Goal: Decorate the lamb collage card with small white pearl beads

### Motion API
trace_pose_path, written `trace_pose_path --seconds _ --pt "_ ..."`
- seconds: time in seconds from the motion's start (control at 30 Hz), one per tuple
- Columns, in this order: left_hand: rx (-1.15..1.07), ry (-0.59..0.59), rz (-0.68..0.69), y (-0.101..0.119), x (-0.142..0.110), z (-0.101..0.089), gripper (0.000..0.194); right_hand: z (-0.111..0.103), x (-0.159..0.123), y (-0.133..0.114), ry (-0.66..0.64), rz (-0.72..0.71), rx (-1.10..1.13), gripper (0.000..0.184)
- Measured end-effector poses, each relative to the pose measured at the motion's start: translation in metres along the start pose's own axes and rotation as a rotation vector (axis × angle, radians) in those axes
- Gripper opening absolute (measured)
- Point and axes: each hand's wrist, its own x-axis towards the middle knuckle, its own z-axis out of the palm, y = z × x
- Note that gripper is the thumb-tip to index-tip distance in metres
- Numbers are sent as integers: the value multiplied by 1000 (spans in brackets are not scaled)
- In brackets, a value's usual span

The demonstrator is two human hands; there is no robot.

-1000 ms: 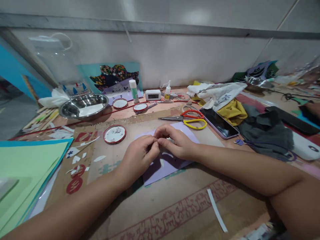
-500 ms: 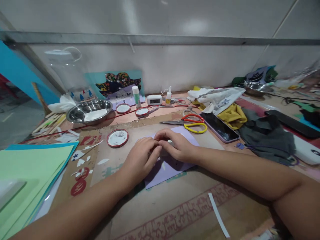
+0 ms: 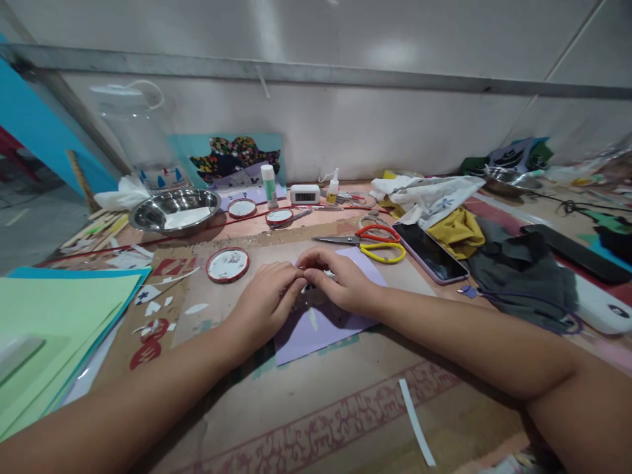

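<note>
Grip: we record the left hand and right hand meeting at the fingertips, thumbs and forefingers pinched close; we cannot tell whether a small piece sits between them. Beneath: one purple sheet, directly under the joined fingertips and reaching toward the wearer; its near edge slants up to the right; its long axis we leave open, the far left corner being hidden; the right hand lies over more of it, the left hand over its left side. On the sheet: one pale leaf-shaped piece, just on the wearer's side of the fingertips, pointing roughly away from the wearer. Outward, left: one red-rimmed dish of small shiny pieces, nearer the left hand; white paper scraps; green paper. Outward, right: scissors beyond the right hand, blades leftward; one phone; one white strip on the cardboard. Behind: glue stick; digital timer; small bottle.
</note>
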Motion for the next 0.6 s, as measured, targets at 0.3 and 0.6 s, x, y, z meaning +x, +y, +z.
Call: trace_pose_path --seconds 0.3,0.6 --pt "-6 3 7 -2 1 1 29 0 1 0 -3 26 7 17" --pt "-59 22 -42 -1 1 -4 25 3 2 0 -18 25 -10 18"
